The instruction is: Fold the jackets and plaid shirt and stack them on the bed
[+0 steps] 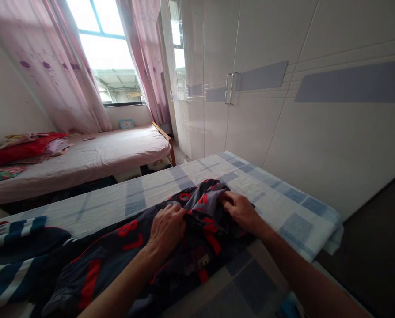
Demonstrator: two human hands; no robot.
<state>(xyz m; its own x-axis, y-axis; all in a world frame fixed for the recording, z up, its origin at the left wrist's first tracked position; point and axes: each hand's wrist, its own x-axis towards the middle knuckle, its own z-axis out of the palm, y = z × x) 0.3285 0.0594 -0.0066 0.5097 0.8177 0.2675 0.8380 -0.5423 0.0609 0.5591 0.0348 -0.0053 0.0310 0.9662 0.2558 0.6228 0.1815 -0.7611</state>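
A dark grey and black garment [111,247] with red letters, digits and stripes lies spread on the bed, its far right part bunched up. My left hand [167,225] rests over the middle of it, fingers curled and closed on the cloth. On the right, my right hand [240,212] grips the bunched end, with its fingertips partly hidden in the folds. A small pale label [203,262] shows on the near side of the garment. Whether it is a top or trousers I cannot tell.
Striped blue, white and teal clothing [18,260] lies at the left on the blue-and-white checked bedsheet [214,165]. Beyond stands a second bed [118,148] with red cloth [28,148] and a small blue clock [127,124]. White wardrobes [257,119] line the right side.
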